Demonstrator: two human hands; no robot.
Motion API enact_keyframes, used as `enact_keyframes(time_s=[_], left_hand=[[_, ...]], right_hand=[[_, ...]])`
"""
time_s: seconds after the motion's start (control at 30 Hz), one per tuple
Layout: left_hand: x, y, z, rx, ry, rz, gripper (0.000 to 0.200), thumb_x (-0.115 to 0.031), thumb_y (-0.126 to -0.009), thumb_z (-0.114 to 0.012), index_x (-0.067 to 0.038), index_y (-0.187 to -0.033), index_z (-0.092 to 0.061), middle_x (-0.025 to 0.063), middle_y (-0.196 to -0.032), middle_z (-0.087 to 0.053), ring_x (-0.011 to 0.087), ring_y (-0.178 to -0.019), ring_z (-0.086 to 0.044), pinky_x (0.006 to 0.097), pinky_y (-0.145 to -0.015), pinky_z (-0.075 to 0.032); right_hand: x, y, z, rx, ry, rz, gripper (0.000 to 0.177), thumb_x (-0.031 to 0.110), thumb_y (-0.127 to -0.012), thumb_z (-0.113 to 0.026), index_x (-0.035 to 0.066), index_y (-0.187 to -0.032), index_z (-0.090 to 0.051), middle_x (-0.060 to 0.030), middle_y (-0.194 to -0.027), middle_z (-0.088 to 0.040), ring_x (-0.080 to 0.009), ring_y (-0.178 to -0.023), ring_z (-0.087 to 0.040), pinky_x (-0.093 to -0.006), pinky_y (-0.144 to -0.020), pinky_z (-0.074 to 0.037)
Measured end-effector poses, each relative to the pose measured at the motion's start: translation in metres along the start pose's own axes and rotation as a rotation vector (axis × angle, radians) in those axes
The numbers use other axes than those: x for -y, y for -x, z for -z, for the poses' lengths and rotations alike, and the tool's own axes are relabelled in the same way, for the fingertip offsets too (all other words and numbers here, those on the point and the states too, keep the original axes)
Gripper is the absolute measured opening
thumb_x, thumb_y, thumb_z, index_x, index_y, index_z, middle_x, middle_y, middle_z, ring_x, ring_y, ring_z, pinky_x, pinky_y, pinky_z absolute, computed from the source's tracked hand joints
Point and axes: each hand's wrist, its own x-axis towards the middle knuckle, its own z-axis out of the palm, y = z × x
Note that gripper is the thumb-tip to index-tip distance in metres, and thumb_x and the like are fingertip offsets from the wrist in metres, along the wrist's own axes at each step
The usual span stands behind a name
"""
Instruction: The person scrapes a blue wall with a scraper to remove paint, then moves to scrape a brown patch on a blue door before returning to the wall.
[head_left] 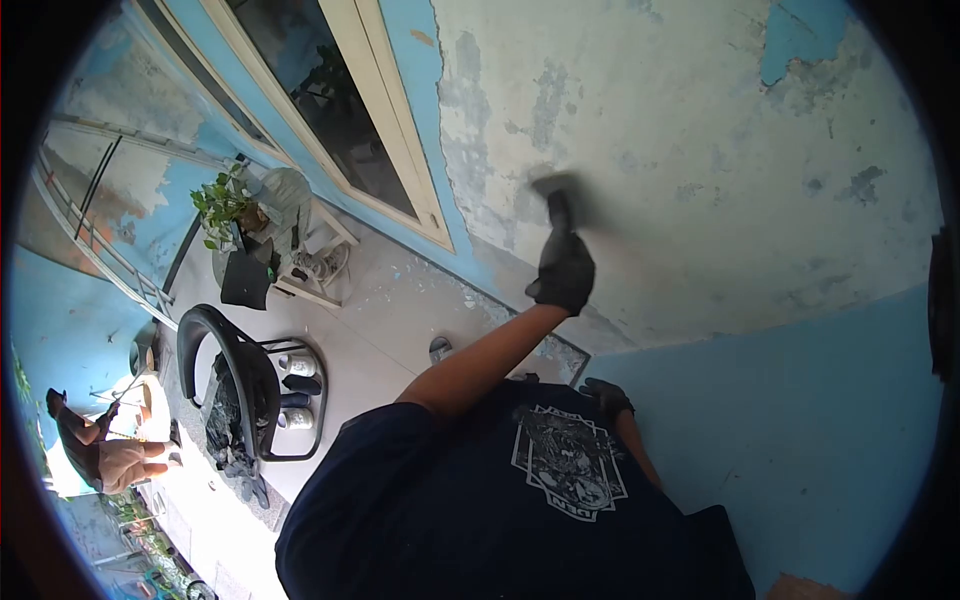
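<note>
My left hand (566, 272), in a dark glove, is wrapped round the handle of a scraper (560, 208). The tool is smeared by motion, and its wide end lies against the patchy wall (670, 150), where bare plaster shows in place of blue paint. My right hand (607, 398), also gloved, hangs low beside the blue lower wall (760, 400). Its fingers look loosely stretched, and I see nothing in them.
Left of the wall patch is a cream-framed window (400, 130). A small table (290, 200) bears a potted plant (225, 205). A black chair (235, 370) holds dark plastic, with shoes (297, 390) beside it. Paint flakes litter the floor. Another person (105, 450) stands outside at far left.
</note>
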Motion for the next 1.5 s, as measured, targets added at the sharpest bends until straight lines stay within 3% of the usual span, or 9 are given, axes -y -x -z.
enact_keyframes(time_s=[0.07,0.33,0.67,0.73,0.83,1.07,1.23,1.33,1.5], left_hand=[[-0.003,-0.016,0.016,-0.082,-0.299,-0.785,0.078,0.006,-0.082,-0.048,-0.01,-0.158,-0.036,0.0276,-0.152,-0.043,0.0491,-0.138,-0.041,0.047,-0.116,-0.035],[0.085,0.087,0.007,0.47,0.002,-0.428,0.073,-0.001,-0.086,-0.055,-0.001,-0.156,-0.034,0.0292,-0.158,-0.034,0.0439,-0.15,-0.029,0.051,-0.125,-0.023],[0.107,0.023,0.086,0.931,-0.111,-0.767,0.07,-0.023,-0.095,-0.06,-0.004,-0.156,-0.033,0.0302,-0.16,-0.031,0.0489,-0.149,-0.029,0.0528,-0.123,-0.025],[0.117,0.004,0.114,0.758,0.06,-0.533,0.07,-0.031,-0.1,-0.059,-0.007,-0.159,-0.028,0.0285,-0.164,-0.023,0.0452,-0.15,-0.029,0.0534,-0.12,-0.03],[0.12,-0.053,0.153,1.068,0.707,0.847,0.067,-0.036,-0.104,-0.059,-0.011,-0.158,-0.03,0.0118,-0.151,-0.045,0.0269,-0.132,-0.054,0.0374,-0.1,-0.051],[0.117,-0.089,0.197,1.427,0.166,0.462,0.03,-0.021,-0.097,-0.064,0.001,-0.117,-0.068,0.0062,-0.106,-0.068,0.0172,-0.09,-0.069,0.0294,-0.078,-0.06],[0.138,-0.103,0.197,1.41,0.068,0.073,0.028,-0.017,-0.092,-0.063,0.005,-0.11,-0.069,0.0094,-0.094,-0.069,0.0162,-0.081,-0.069,0.0284,-0.073,-0.061],[0.117,-0.106,0.195,1.396,-0.063,0.195,0.03,-0.021,-0.09,-0.059,0.002,-0.106,-0.073,0.0083,-0.085,-0.069,0.0151,-0.074,-0.07,0.0297,-0.067,-0.059],[0.095,-0.095,0.189,1.511,0.076,0.181,0.034,-0.026,-0.096,-0.06,0.001,-0.114,-0.07,0.0121,-0.099,-0.071,0.017,-0.085,-0.071,0.0306,-0.074,-0.059]], right_hand=[[0.011,-0.001,-0.015,-0.085,-0.577,-0.216,0.04,0.028,-0.102,-0.055,0.007,-0.135,-0.058,-0.013,-0.127,-0.066,-0.0284,-0.114,-0.062,-0.0434,-0.095,-0.05],[0.203,0.028,-0.069,0.417,-1.45,0.314,0.046,0.045,-0.107,-0.048,0.014,-0.141,-0.056,-0.0099,-0.138,-0.06,-0.028,-0.133,-0.052,-0.0448,-0.109,-0.044],[0.252,-0.031,-0.16,-0.17,-1.515,0.486,0.043,0.021,-0.106,-0.053,0.007,-0.145,-0.047,-0.0128,-0.147,-0.053,-0.029,-0.138,-0.049,-0.0453,-0.116,-0.04],[0.267,-0.042,-0.188,-0.222,-1.43,0.538,0.043,0.021,-0.105,-0.053,0.003,-0.144,-0.048,-0.0142,-0.141,-0.057,-0.0308,-0.13,-0.055,-0.0452,-0.111,-0.044],[0.273,-0.039,-0.216,-0.365,-1.284,0.607,0.045,0.021,-0.103,-0.052,-0.003,-0.142,-0.049,-0.0162,-0.133,-0.064,-0.0334,-0.119,-0.064,-0.045,-0.103,-0.051],[0.268,-0.047,-0.28,-0.658,-1.004,0.546,0.054,0.021,-0.097,-0.066,-0.003,-0.142,-0.049,-0.0203,-0.142,-0.057,-0.0348,-0.127,-0.058,-0.046,-0.107,-0.048],[0.296,-0.018,-0.322,-1.583,-0.087,0.127,0.078,0.03,-0.088,-0.078,-0.004,-0.148,-0.042,-0.0259,-0.149,-0.048,-0.0397,-0.134,-0.052,-0.0496,-0.112,-0.042],[0.364,0.031,-0.324,-1.496,0.651,0.136,0.093,0.034,-0.081,-0.083,-0.005,-0.152,-0.036,-0.0315,-0.148,-0.045,-0.0431,-0.135,-0.05,-0.0508,-0.113,-0.04],[0.334,-0.051,-0.308,-1.194,0.329,0.396,0.079,0.026,-0.086,-0.074,-0.005,-0.149,-0.038,-0.0348,-0.138,-0.052,-0.0469,-0.131,-0.051,-0.0527,-0.109,-0.042]])
